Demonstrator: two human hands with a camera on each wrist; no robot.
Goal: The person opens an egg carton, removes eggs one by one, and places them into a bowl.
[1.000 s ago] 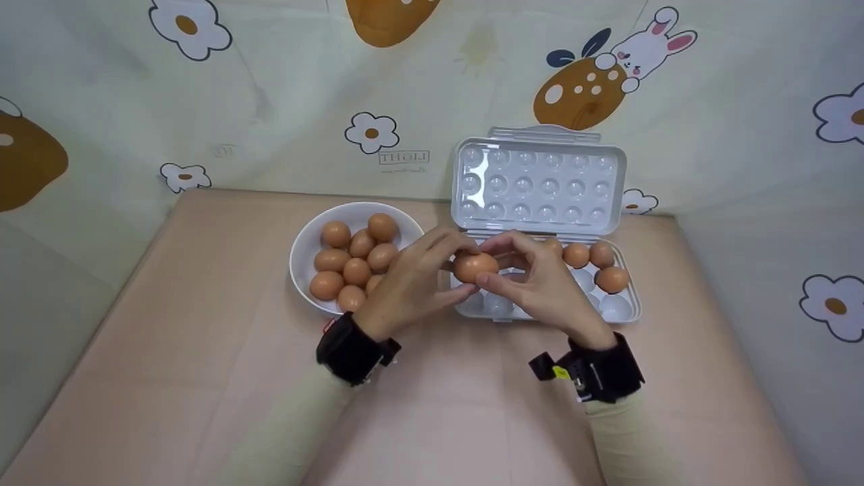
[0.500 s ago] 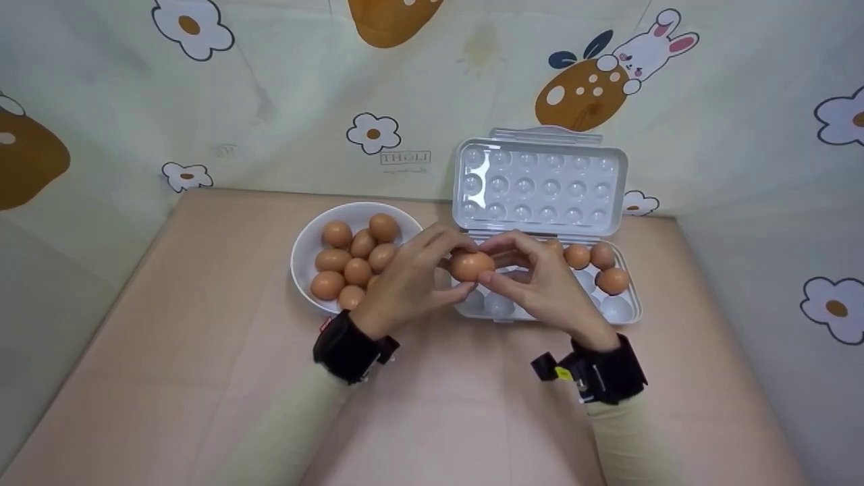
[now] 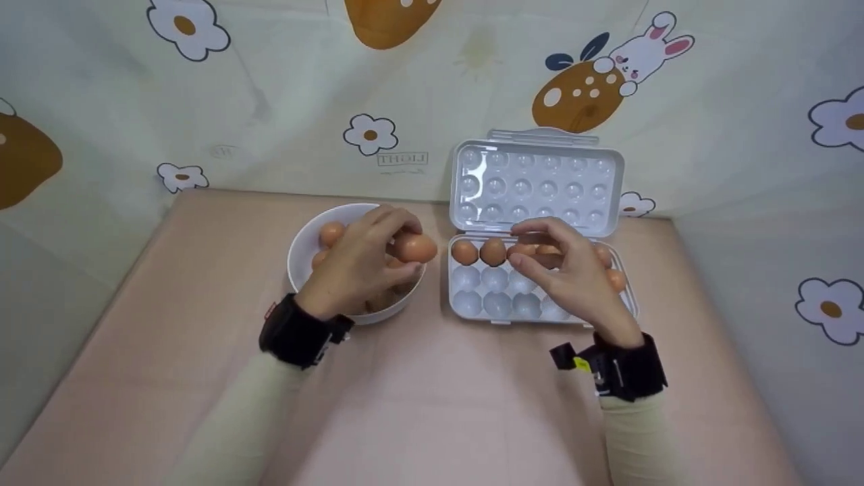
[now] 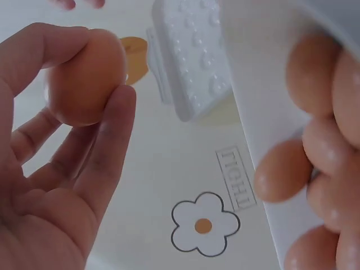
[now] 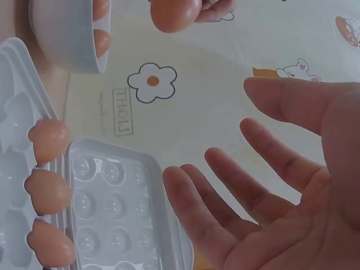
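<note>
The egg [image 3: 416,248] is up in the air above the near-right part of the bowl's rim, on the side facing the tray, pinched between the thumb and fingers of the left hand [image 3: 364,262]. It is brown, smooth and slightly glossy, with a pale highlight; the shell looks whole where it shows. In the head view it lies on its side, one rounded end turned toward the tray.

The step in hand appears to be moving one egg between bowl and tray, most likely bowl to tray. If so, the next move calls for carrying it across to a bare cup, perhaps by way of the other hand, with a light grip, since the shell could crack if squeezed or knocked.

The right hand [image 3: 574,278] hovers over the tray, thumb and fingers apart, holding nothing.

Below the left hand, the white bowl [image 3: 295,264] holds more eggs [image 3: 331,233], partly hidden. The tray [image 3: 497,306] has eggs [image 3: 493,252] along its back row and one at the right of the middle row; bare cups show at front left. Its lid [image 3: 533,177] is raised behind. All stand on the bench [image 3: 432,412], before a printed cloth [image 3: 277,128].
</note>
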